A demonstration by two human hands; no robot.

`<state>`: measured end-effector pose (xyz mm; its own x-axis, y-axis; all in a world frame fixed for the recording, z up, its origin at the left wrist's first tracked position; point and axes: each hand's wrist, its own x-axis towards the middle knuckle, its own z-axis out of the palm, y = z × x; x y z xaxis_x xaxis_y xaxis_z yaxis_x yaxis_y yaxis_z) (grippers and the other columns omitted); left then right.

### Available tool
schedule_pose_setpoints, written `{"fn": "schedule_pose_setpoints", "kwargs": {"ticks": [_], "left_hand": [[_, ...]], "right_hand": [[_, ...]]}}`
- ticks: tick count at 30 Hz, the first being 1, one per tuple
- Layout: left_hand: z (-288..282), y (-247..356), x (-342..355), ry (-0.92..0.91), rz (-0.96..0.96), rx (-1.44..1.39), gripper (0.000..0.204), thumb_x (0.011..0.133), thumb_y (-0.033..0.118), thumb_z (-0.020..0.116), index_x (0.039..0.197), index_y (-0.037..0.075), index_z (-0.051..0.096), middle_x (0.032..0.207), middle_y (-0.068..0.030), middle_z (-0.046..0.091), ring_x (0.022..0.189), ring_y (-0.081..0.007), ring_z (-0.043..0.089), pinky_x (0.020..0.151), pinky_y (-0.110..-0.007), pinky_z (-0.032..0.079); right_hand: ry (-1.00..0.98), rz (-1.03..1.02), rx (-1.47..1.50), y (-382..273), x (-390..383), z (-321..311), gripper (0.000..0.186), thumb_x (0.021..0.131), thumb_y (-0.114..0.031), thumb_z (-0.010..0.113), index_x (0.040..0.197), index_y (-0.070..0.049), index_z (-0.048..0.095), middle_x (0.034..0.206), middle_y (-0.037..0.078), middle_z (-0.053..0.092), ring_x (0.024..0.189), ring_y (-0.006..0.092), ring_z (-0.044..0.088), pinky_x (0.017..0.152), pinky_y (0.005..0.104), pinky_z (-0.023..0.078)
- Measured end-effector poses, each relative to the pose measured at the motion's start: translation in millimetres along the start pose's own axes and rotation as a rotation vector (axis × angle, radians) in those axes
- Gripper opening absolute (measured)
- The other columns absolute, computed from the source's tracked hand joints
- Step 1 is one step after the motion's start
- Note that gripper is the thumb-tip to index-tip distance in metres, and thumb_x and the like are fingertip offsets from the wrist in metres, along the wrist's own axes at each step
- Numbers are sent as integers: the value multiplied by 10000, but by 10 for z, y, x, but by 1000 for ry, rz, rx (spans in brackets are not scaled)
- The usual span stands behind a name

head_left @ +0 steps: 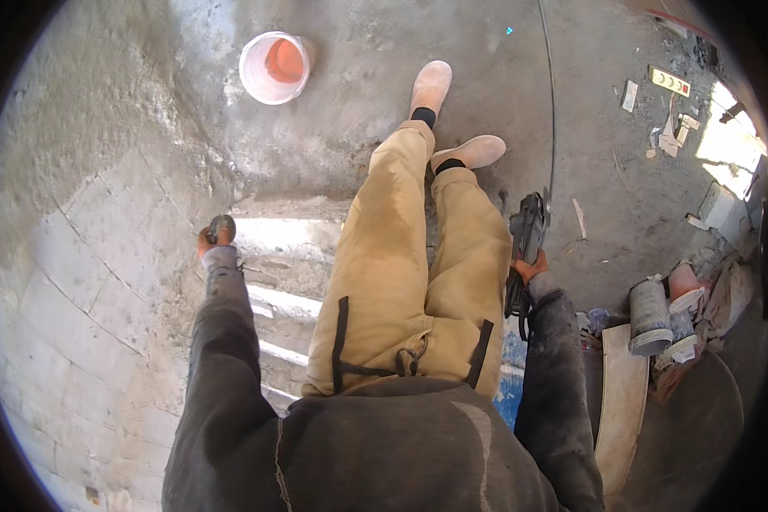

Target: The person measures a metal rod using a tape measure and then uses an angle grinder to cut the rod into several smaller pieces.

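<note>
My left hand [210, 242] is out beside my left leg, closed on a small dark grey object [223, 227] that I cannot make out clearly. Near my right thigh, my right hand [530, 269] grips a long black power tool [525, 229], held lengthwise alongside the leg. A thin dark cord [551, 107] runs across the floor above the tool. Between my forearms are my legs in tan trousers [384, 222] and my dusty pale shoes [431, 81]. Pale, step-like bands of rubble or masonry [282, 235] show beside my left leg.
A white bucket [254, 64] with orange inside stands upper left. A tiled patch [102, 264] fills the lower left. A power strip [669, 80] and scraps [674, 132] lie on the concrete floor [486, 85] at right. Dusty containers [648, 316] and a board [614, 392] are at lower right.
</note>
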<state>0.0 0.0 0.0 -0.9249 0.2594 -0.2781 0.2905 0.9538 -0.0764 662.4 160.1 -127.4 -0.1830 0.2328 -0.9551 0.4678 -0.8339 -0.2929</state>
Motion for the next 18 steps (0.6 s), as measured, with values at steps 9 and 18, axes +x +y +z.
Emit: {"fn": "schedule_pose_setpoints", "kwargs": {"ticks": [9, 18], "left_hand": [[-173, 2599, -735, -1176, 261, -1198, 407, 721, 15, 570, 1122, -51, 553, 1010, -138, 620, 925, -232, 602, 827, -329, 485], [-1488, 4174, -2447, -2165, 767, -977, 515, 626, 300, 554, 1005, -48, 550, 822, -172, 547, 706, -268, 543, 675, -355, 436]], "right_hand": [[277, -515, -200, -1464, -936, 96, 897, 608, -163, 736, 1314, 91, 245, 1113, 216, 535, 1009, 283, 551, 882, 316, 439], [293, -1010, -26, -2780, -3245, 343, 963, 614, -156, 718, 1362, 72, 156, 1235, 241, 440, 1157, 292, 460, 980, 343, 355]]}}
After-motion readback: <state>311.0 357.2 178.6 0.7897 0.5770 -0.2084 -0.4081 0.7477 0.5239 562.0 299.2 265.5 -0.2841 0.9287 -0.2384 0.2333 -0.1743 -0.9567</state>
